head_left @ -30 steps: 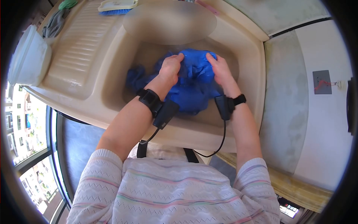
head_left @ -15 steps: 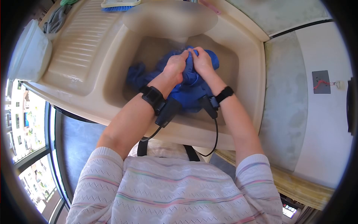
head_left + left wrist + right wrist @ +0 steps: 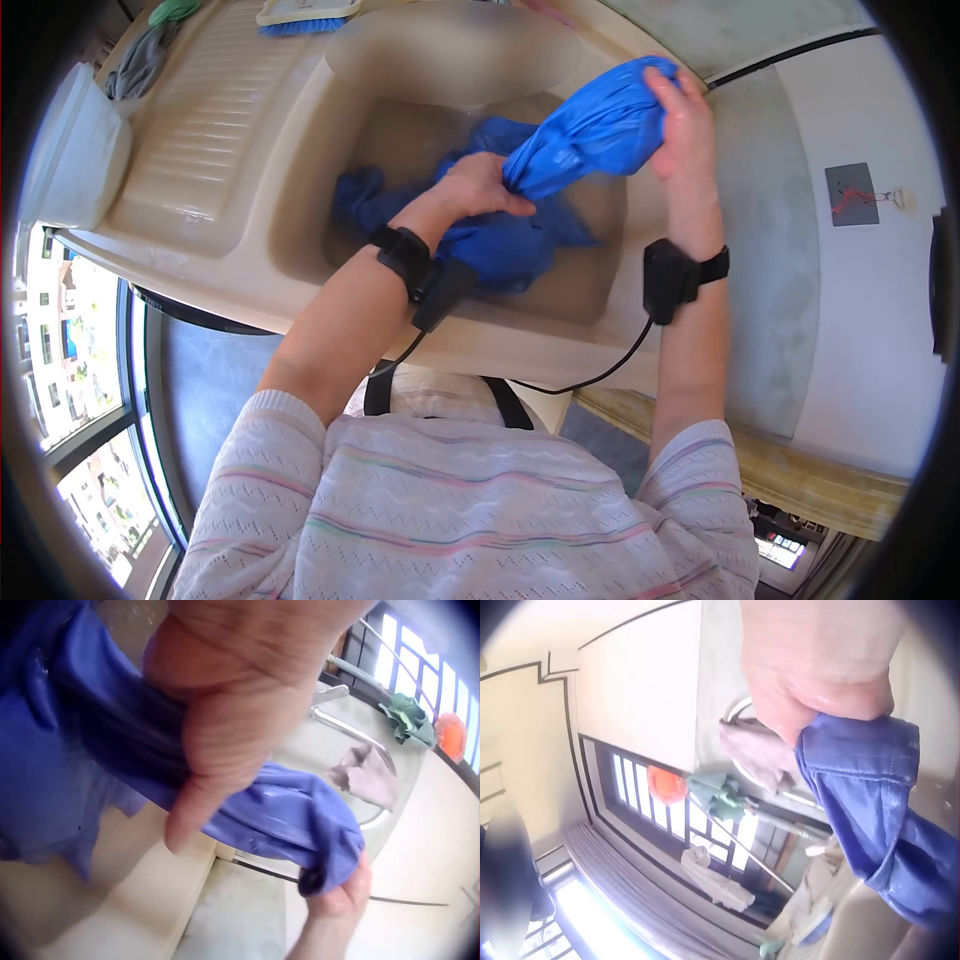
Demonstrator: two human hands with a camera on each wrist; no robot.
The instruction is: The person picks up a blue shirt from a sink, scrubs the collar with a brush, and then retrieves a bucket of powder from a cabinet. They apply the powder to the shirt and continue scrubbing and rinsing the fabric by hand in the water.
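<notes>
A wet blue garment (image 3: 500,255) lies partly in the murky water of the sink. Its sleeve (image 3: 590,125) is pulled up taut, running from my left hand to my right. My left hand (image 3: 475,187) grips the bunched cloth low over the water, thumb across it in the left wrist view. Raised at the sink's right edge, my right hand (image 3: 685,130) holds the sleeve's end. A stitched cuff (image 3: 862,754) shows under that hand in the right wrist view, which hides its fingertips.
The beige sink (image 3: 290,225) has a ribbed washboard (image 3: 215,110) on its left. A blue-bristled brush (image 3: 308,22), a grey cloth (image 3: 140,65) and a white tub (image 3: 80,150) stand around it. Behind, a pinkish cloth (image 3: 367,778) hangs on a metal rail. A blurred patch covers the sink's far edge.
Both hands were together on the cloth half a second ago. The right hand has since moved up and right, drawing the sleeve out of the water, while the left stays low.
</notes>
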